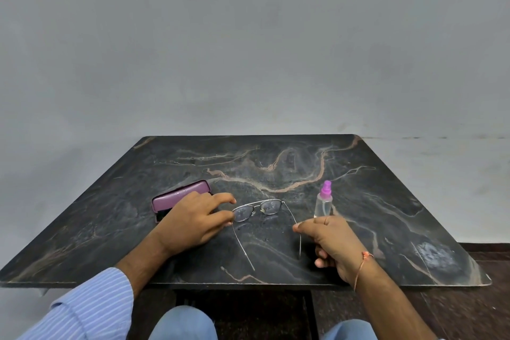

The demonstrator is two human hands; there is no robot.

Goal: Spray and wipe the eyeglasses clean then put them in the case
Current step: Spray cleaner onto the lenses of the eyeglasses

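Thin metal-framed eyeglasses (pixel 260 208) lie on the dark marble table (pixel 276 163) with both arms unfolded toward me and droplets on the lenses. My left hand (pixel 190 219) pinches the left lens rim between thumb and forefinger. My right hand (pixel 332 243) pinches the right arm of the glasses near its bend. A purple eyeglass case (pixel 176 196) lies just behind my left hand, partly hidden by it. A small clear spray bottle with a pink nozzle (pixel 324 200) stands upright just beyond my right hand.
A grey wall rises behind the table. The table's near edge (pixel 248 283) runs above my knees. A pale smudge (pixel 433 252) marks the table's right side. Dark floor shows at the right.
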